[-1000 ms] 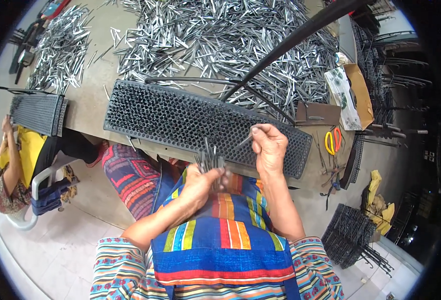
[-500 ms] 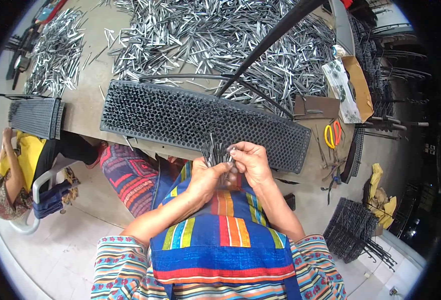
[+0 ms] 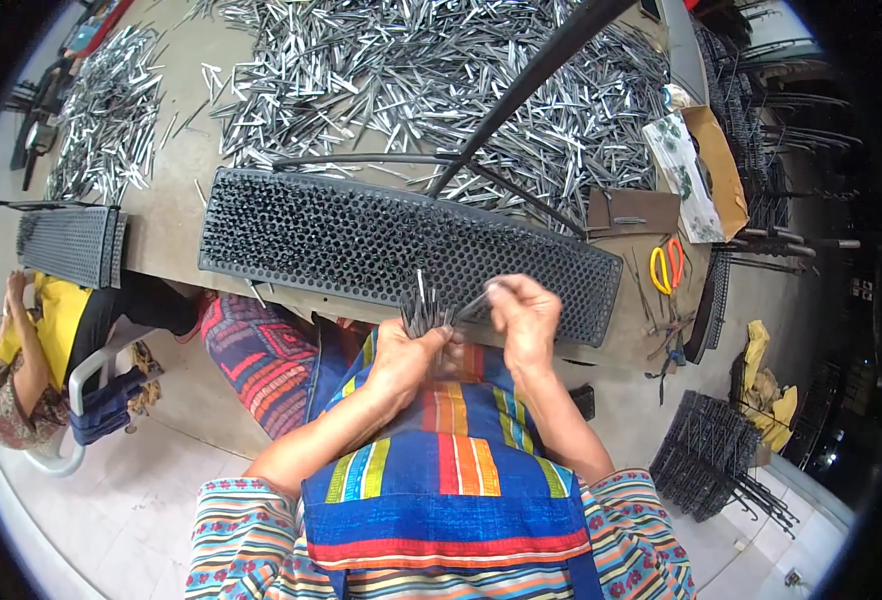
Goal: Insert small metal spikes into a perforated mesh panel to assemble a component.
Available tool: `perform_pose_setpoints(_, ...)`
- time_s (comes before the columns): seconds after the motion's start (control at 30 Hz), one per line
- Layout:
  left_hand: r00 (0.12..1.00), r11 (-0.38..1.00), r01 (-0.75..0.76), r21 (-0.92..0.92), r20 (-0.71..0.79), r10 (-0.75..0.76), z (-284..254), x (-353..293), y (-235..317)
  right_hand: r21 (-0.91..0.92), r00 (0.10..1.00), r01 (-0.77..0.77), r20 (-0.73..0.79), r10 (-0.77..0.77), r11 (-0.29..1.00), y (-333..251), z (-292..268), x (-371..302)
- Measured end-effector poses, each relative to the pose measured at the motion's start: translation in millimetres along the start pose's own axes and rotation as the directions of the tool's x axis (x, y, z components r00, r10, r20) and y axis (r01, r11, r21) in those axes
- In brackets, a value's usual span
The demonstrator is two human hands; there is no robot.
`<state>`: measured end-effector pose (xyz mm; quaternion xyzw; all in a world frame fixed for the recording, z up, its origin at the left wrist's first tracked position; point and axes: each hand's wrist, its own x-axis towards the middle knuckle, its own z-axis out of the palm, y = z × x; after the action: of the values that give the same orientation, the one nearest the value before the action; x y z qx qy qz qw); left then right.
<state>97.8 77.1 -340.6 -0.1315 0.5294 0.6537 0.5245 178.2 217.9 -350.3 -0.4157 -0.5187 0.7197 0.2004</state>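
A bundle of thin dark strips is held upright in the left hand, the grip closed round its lower ends beside the near edge of a black perforated panel. By the right hand, a single strip is pinched in a narrow grip of thumb and fingertips, slightly blurred, just right of the bundle; whether the panel is touched cannot be told. The panel is laid slantwise along the front of the bench, its left part crowded with dark pieces, open holes shown toward its right end. Behind it a broad pile of loose strips is spread; scissors with yellow and orange handles are placed to the right.
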Motion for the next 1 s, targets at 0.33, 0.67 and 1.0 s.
perform_pose_setpoints(0.33, 0.997, 0.997, 0.07, -0.045, 0.049, -0.068, 12, 3, 11, -0.469, 0.71, 0.657, 0.122, -0.693, 0.59, -7, 15, 48)
perform_pose_setpoints(0.67, 0.994, 0.994, 0.078, -0.075, 0.082, -0.071, 12, 9, 8, -0.525, 0.648, 0.72, 0.272, -0.712, 0.454, 1, 13, 41)
perform_pose_setpoints(1.0, 0.996, 0.99, 0.079, -0.116, 0.057, -0.073, 13, 10, 8, -0.649, 0.786, 0.568, 0.246, -0.568, 0.506, -19, 26, 46)
